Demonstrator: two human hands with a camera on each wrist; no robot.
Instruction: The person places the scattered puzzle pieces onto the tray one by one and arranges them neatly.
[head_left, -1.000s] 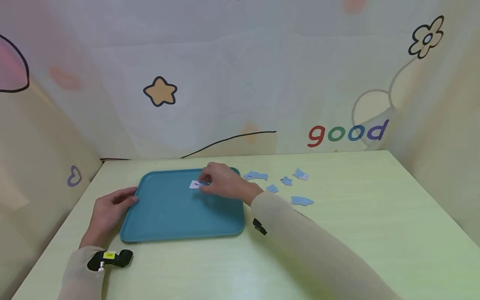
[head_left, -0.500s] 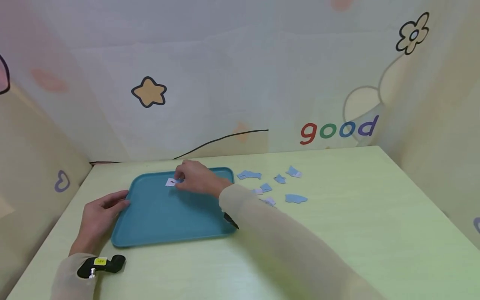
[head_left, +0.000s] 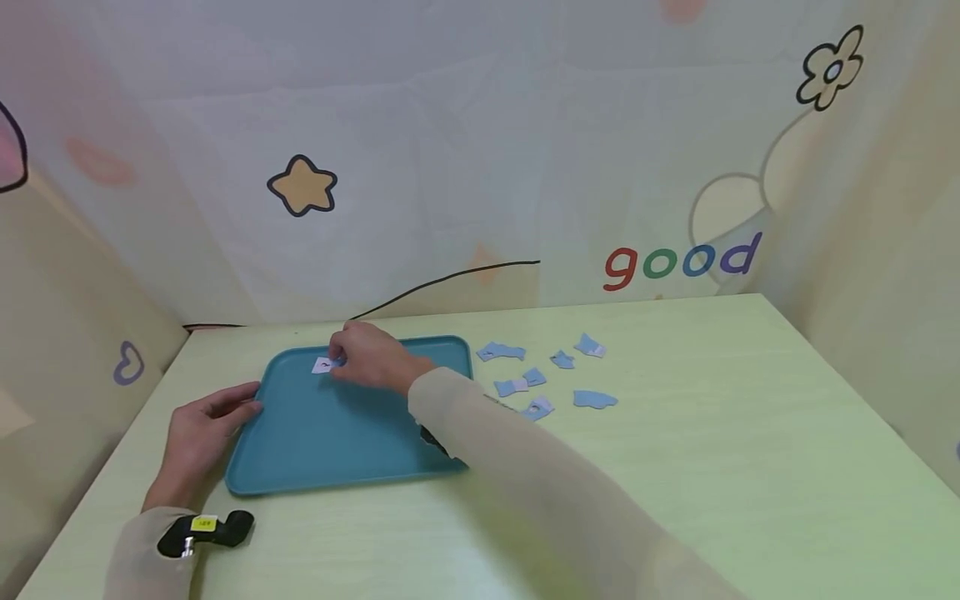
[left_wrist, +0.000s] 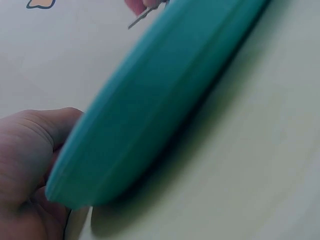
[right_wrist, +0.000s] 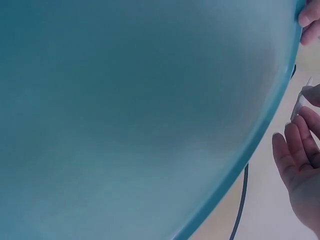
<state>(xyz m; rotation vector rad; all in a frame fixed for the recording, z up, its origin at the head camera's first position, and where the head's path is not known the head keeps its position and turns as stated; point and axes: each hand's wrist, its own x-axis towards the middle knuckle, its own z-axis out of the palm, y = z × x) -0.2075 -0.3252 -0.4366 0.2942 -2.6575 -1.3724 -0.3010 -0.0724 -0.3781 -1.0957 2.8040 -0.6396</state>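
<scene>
A small flat puzzle piece (head_left: 322,365), pale with a dark mark and some blue, is pinched between the thumb and fingers of my right hand (head_left: 372,358). It is over the back left part of the blue-green tray (head_left: 337,442); its thin edge shows in the right wrist view beside my right fingers (right_wrist: 295,142). At the tray's left rim, my left hand (head_left: 201,437) holds the edge with thumb and fingers. The left wrist view shows this grip from the side, with my left hand (left_wrist: 30,165) at the tray's corner.
Several blue puzzle pieces lie on the pale table right of the tray, among them a long one (head_left: 501,351), a curved one (head_left: 595,399) and one with a pink patch (head_left: 537,407). A printed cloth (head_left: 450,167) stands behind the table.
My right hand has moved left across the tray with the puzzle piece. Pieces formerly behind my right sleeve now show. My left hand stays at the rim while the head view shifts slightly.
</scene>
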